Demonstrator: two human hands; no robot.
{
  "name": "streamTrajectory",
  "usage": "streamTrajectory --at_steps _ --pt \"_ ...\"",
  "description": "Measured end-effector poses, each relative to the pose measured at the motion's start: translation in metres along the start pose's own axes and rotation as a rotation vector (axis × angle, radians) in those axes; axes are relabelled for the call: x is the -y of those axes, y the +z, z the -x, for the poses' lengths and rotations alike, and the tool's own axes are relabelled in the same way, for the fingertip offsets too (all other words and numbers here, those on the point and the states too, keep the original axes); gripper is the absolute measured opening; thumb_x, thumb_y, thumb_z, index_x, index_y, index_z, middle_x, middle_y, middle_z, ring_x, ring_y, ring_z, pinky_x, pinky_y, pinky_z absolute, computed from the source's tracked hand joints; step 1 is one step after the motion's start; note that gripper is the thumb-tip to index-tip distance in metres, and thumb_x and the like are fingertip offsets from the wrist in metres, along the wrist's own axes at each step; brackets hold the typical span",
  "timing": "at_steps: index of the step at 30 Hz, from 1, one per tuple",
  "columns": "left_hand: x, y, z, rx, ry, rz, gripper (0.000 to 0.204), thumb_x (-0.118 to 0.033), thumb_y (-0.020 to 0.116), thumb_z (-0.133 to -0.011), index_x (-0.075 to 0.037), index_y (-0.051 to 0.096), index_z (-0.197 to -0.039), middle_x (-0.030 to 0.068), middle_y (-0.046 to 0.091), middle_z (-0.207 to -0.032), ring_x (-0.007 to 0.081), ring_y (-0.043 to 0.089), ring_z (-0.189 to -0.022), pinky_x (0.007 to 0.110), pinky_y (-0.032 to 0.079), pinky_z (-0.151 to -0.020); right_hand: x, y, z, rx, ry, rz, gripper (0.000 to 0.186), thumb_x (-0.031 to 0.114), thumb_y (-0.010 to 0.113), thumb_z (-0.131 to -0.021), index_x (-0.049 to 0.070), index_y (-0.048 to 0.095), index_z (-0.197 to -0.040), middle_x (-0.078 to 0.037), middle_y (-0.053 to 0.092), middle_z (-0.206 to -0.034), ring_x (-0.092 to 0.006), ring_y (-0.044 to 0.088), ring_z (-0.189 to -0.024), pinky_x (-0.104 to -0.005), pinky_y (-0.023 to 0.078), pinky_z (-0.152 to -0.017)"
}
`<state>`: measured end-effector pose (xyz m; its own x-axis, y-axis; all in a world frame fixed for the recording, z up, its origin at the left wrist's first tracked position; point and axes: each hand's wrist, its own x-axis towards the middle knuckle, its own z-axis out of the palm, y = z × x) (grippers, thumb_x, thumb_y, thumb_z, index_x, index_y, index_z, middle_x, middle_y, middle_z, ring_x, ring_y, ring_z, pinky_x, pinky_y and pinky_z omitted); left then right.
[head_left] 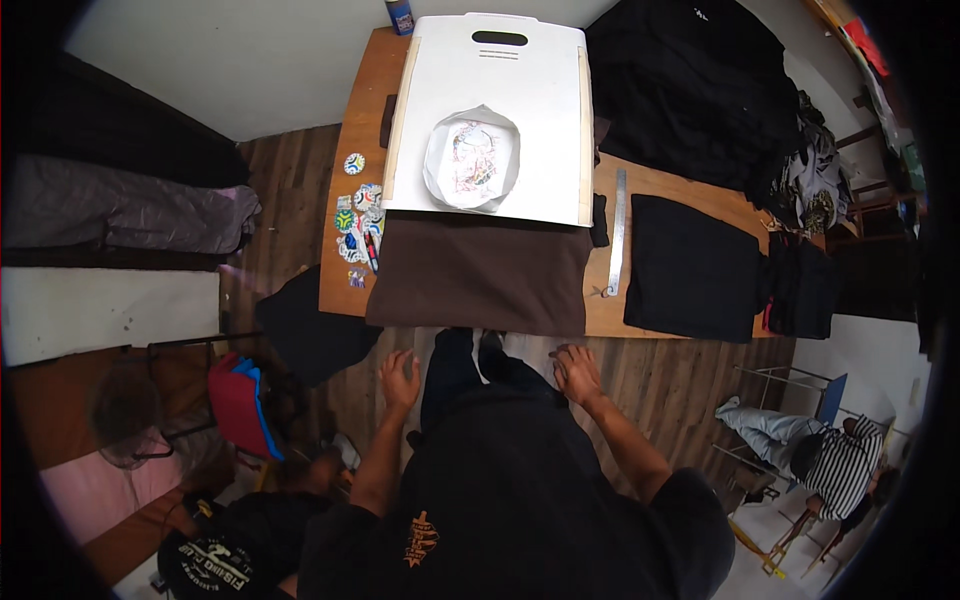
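My left hand [400, 378] hovers just off the table's near edge, fingers loosely bent and apart, holding nothing. Opposite it, my right hand [576, 373] is likewise empty, its fingers apart, close to the near right corner of the brown cloth [480, 275]. That cloth lies flat at the table's front and runs under a large white panel [500, 85] with a dark handle slot at its far end. On the panel's near part sits a crumpled whitish ring [432, 165], perhaps paper, around a colourful printed design [475, 158].
Round patches [352, 220] lie along the wooden table's [345, 275] left side; a blue can [400, 15] stands behind. To the right are a metal ruler [618, 230], folded black cloth [690, 270] and piled black fabric [690, 90]. People sit lower left and lower right.
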<state>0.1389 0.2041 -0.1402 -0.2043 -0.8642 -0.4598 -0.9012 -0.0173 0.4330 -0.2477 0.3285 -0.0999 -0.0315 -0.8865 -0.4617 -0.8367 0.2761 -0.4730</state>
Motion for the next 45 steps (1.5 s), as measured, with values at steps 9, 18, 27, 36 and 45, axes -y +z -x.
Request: streamTrajectory --at_steps 9,18,27,36,45 --pt "-0.063 -0.018 -0.082 -0.335 0.398 -0.207 0.059 -0.033 0.056 -0.095 -0.015 0.038 -0.148 0.0165 0.028 -0.155 0.0375 0.025 -0.143 0.051 0.017 -0.116 0.023 0.001 -0.061 -0.380 -0.118 0.197 0.058 0.016 0.058 -0.086 0.017 0.045 -0.143 -0.012 0.027 -0.156 -0.0343 0.022 -0.145 -0.0506 0.016 -0.118" --pt "0.027 -0.002 0.027 0.064 0.163 -0.008 0.031 -0.026 0.060 -0.092 -0.012 0.066 -0.118 0.0156 0.049 -0.137 0.0350 0.044 -0.128 0.051 0.030 -0.109 -0.004 0.017 0.030 -0.428 0.022 -0.020 0.014 0.021 0.062 -0.089 0.008 0.067 -0.088 -0.015 0.061 -0.115 -0.0314 0.057 -0.109 -0.0476 0.041 -0.090" --pt "-0.016 -0.046 -0.054 -0.183 0.384 0.445 0.039 -0.014 0.078 -0.081 -0.007 0.066 -0.118 0.0098 0.067 -0.102 0.0185 0.063 -0.081 0.033 0.050 -0.069 0.091 -0.106 -0.154 -0.767 0.047 -0.682 0.036 0.035 0.056 -0.097 0.000 0.056 -0.101 -0.015 0.057 -0.060 -0.0271 0.057 -0.049 -0.0383 0.041 -0.050" --pt "-0.139 -0.093 -0.127 -0.183 0.412 0.826 0.048 -0.011 0.069 -0.090 -0.003 0.052 -0.134 0.0073 0.061 -0.110 0.0103 0.058 -0.089 0.024 0.045 -0.076 0.114 -0.152 -0.205 -0.401 0.188 -0.823 0.046 0.028 0.051 -0.098 0.000 0.042 -0.133 -0.014 0.066 -0.072 -0.0189 0.064 -0.055 -0.0314 0.052 -0.049" --pt "-0.194 -0.133 -0.134 -0.155 0.141 1.481 0.079 -0.016 0.071 -0.090 -0.012 0.019 -0.151 0.0151 0.048 -0.133 0.0210 0.054 -0.114 0.033 0.049 -0.086 0.161 -0.108 -0.215 -0.417 -0.106 -0.641 0.046 0.020 0.052 -0.097 -0.003 0.040 -0.135 -0.016 0.067 -0.072 -0.0227 0.066 -0.061 -0.0355 0.051 -0.059"
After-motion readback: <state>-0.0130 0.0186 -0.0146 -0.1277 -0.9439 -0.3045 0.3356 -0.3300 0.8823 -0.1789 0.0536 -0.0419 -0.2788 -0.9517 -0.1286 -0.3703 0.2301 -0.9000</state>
